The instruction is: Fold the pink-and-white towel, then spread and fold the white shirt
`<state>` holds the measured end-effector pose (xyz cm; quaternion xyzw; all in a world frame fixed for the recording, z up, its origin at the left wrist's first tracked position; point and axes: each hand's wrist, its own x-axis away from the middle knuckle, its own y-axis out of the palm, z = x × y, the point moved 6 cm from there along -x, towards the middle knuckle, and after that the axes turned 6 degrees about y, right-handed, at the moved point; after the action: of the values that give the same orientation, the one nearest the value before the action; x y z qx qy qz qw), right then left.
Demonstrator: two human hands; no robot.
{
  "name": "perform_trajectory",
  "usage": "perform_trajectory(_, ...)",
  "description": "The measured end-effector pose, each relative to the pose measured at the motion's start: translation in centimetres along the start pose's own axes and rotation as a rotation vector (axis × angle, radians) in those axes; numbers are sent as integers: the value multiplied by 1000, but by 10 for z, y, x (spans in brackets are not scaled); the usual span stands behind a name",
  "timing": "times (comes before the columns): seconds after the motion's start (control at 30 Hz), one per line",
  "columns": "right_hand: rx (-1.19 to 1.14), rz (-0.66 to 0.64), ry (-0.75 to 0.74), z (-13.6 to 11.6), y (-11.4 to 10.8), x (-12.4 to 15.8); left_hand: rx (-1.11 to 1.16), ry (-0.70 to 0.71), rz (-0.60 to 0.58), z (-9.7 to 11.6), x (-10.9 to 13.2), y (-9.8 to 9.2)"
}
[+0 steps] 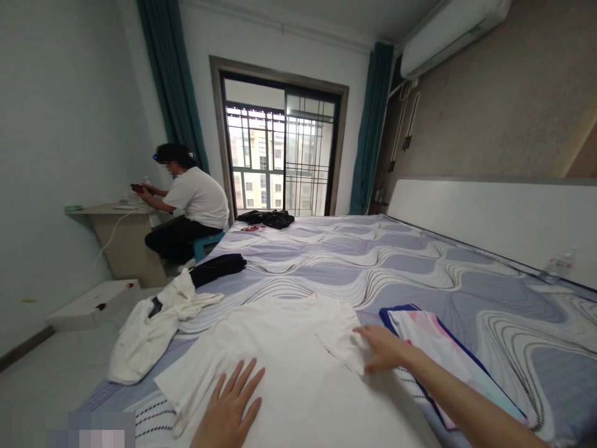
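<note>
White shirt (289, 348) lies spread flat on the bed (420, 267) right under both your hands. Your left hand (228, 407) rests open on it, palm down, fingers spread. Your right hand (385, 348) pinches the sleeve (342, 342), which is folded in over the shirt. Just beyond your right wrist lies a folded pink and blue garment (443, 354). Off past your left hand a crumpled white garment (149, 330) hangs over the bed's edge, well apart from a seated person (196, 205) at a desk.
</note>
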<state>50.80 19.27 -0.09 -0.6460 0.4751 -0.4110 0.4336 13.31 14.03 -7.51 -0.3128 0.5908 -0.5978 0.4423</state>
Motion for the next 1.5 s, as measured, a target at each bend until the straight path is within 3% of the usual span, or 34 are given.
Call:
perform_trajectory(0.1, 164, 58, -58, 8, 38, 19, 0, 10, 11, -2, 1, 4)
perform_trajectory(0.17, 179, 157, -118, 16, 47, 28, 8, 6, 1, -2, 2, 5)
perform_trajectory(0.3, 26, 336, -187, 45, 27, 44, 19, 0, -16, -1, 1, 4)
perform_trajectory(0.43, -137, 281, -109, 64, 6, 40, 30, -5, -24, 0, 0, 3)
perform_trajectory(0.57, -145, 313, 65, 36, 9, 13, 19, -17, -27, -1, -1, 4)
perform_trajectory(0.73, -73, 323, 132, -35, 47, -30, -1, 6, -6, -3, -4, 6)
perform_trajectory(0.87, -50, 346, 152, -63, 57, -50, -27, 23, 25, -10, -6, 11)
perform_trajectory(1.03, -76, 324, -15, -72, 52, -54, -20, 51, 50, -12, -7, 16)
perform_trajectory(1.13, -31, 267, 54, -55, 63, -54, 28, 48, 85, -11, -4, 17)
perform_trajectory(1.2, 24, 213, 122, -40, 75, -55, 79, 23, 178, -14, 0, 9)
perform_trajectory(1.27, 63, 196, 147, -31, 86, -58, 80, -102, 350, -28, 4, -9)
perform_trajectory(1.33, 85, 208, 152, -25, 93, -61, 19, -442, 469, -57, 10, -29)
perform_trajectory(1.43, 98, 220, 141, -23, 98, -66, -35, -1051, 374, -107, 23, -46)
perform_trajectory(1.5, 99, 232, 137, -23, 99, -67, -4, -1213, 254, -134, 23, -51)
